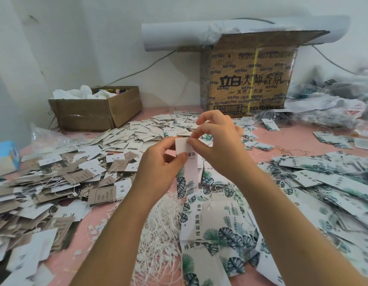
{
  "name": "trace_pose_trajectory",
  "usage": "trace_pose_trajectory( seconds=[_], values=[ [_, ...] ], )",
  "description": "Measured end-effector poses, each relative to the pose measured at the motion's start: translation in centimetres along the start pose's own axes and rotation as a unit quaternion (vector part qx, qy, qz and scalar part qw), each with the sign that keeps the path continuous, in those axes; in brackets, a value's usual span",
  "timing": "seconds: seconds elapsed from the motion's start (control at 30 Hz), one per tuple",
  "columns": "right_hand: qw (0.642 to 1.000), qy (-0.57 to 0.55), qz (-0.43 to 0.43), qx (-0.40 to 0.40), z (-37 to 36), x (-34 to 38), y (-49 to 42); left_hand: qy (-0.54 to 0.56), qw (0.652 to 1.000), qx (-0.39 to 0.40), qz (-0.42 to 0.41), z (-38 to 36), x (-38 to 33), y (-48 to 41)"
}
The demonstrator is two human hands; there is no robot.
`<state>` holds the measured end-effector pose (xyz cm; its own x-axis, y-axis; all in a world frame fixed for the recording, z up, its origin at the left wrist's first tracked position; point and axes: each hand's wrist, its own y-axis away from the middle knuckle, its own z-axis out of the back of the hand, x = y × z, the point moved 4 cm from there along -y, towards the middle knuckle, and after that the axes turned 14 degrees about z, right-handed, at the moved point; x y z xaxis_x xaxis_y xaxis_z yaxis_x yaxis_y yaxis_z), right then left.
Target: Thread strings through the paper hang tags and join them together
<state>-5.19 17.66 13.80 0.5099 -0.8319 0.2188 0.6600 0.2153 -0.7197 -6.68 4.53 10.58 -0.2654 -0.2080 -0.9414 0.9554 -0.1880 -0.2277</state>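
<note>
Strings [158, 234] are heaped nearest on the pink surface [292, 139], and above them a tag [187, 159] is pinched upright by the left hand [158, 162], likely steadied so its top edge, pinched by fingers [201, 131] of the right hand [218, 145], can be threaded.

Both hands, left hand [158, 162] and right hand [218, 139], pinch a leaf-printed hang tag [186, 162] above the strings [158, 230].

two boxes [96, 110] [249, 79], one paper roll [175, 36], one blue carton [5, 155], tags [220, 221] way too many to count, one string pile [162, 223]
</note>
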Motion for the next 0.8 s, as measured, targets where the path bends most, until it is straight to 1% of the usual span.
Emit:
trace_pose_trajectory(
  seconds=[0.1,0.2,0.3,0.4,0.5,0.57,0.7,0.8],
  values=[
    [1.0,0.011,0.016,-0.011,-0.13,0.15,0.07,-0.003,1.0,0.01,-0.006,0.0,-0.06,0.1],
    [0.999,0.018,0.017,-0.025,-0.21,0.06,0.11,-0.002,0.999,0.038,-0.01,-0.12,-0.26,0.22],
    [0.998,-0.043,0.005,-0.038,-0.04,-0.15,-0.01,0.023,0.998,0.058,0.005,-0.16,-0.32,0.26],
    [0.993,-0.108,-0.005,-0.044,0.24,0.0,-0.19,0.049,0.998,0.037,-0.003,0.05,-0.3,0.25],
    [0.992,-0.12,-0.003,-0.036,0.14,0.15,-0.25,0.042,0.999,0.006,-0.021,-0.01,-0.24,0.17],
    [0.991,-0.134,-0.004,-0.029,0.04,0.22,-0.26,0.056,0.998,-0.007,-0.022,0.04,-0.05,0.1],
    [0.986,-0.164,-0.006,-0.002,-0.07,0.28,-0.29,0.092,0.995,-0.018,-0.018,0.37,0.23,0.06],
    [0.984,-0.175,-0.002,0.008,-0.01,0.29,-0.22,0.081,0.996,-0.022,-0.014,0.36,0.41,-0.07]
  ],
)
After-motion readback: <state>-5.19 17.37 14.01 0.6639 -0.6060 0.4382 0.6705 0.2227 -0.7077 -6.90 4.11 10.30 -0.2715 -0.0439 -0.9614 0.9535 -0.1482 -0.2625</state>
